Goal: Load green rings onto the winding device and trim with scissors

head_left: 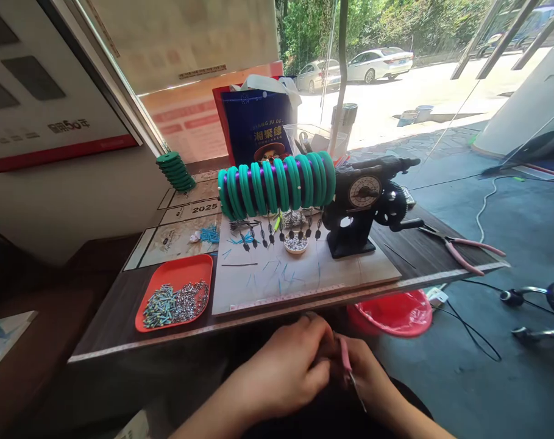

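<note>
Holding a small pink-handled tool [347, 366], probably pliers or snips, in my right hand [372, 381], below the near table edge [277, 317], over my lap. Right fingers are closed round the handles; the tip points down and away. My left hand [288, 366] is pinched shut against the right, but what it pinches is too small to make out. The tool looks light, stiff and slim; plastic sleeves give fair purchase, so the handles are the place to grip. The orange tray [176, 274] of small metal parts sits on the table, well apart.
</note>
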`<state>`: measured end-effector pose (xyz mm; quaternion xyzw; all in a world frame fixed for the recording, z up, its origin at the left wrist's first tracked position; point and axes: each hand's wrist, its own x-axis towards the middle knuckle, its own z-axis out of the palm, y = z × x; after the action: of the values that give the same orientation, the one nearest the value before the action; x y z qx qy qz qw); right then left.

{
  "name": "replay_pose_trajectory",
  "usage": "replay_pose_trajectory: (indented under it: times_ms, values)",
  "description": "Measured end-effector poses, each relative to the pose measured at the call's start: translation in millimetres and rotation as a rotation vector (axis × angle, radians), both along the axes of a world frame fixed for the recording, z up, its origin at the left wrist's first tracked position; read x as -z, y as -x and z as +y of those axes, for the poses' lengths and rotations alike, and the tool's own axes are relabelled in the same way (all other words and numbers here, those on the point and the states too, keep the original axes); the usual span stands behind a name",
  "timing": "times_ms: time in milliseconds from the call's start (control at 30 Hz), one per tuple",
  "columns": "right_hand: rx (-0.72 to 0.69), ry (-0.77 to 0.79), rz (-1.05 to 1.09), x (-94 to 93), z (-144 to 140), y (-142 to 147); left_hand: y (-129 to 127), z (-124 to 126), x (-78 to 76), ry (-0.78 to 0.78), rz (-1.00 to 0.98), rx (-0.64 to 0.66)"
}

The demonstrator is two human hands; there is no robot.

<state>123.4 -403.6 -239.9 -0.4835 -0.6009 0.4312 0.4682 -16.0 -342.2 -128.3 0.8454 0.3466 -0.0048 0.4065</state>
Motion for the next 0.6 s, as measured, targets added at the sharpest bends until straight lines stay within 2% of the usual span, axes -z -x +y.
replay_pose_trajectory:
  times_ms: [67,167,333,500,600]
  values:
    - [0.020,0.007,0.001,-14.9,-6.2,-9.9,-6.3,-4.5,7.8,-0.010,0.025,0.022]
    - [0.011,0.047,0.028,-30.5,-9.7,-21.0,-10.4,-6.2,11.4,-0.008,0.023,-0.044]
    - [-0.040,0.169,0.087,-35.1,-8.3,-29.1,-8.4,-0.7,7.1,-0.071,0.034,-0.110]
    - [0.011,0.104,-0.012,-44.8,-0.3,-24.6,-10.0,-0.4,8.6,0.001,-0.054,-0.114]
    - [-0.004,0.088,-0.048,-51.2,2.1,-25.1,-10.1,-0.7,9.2,0.004,-0.064,-0.119]
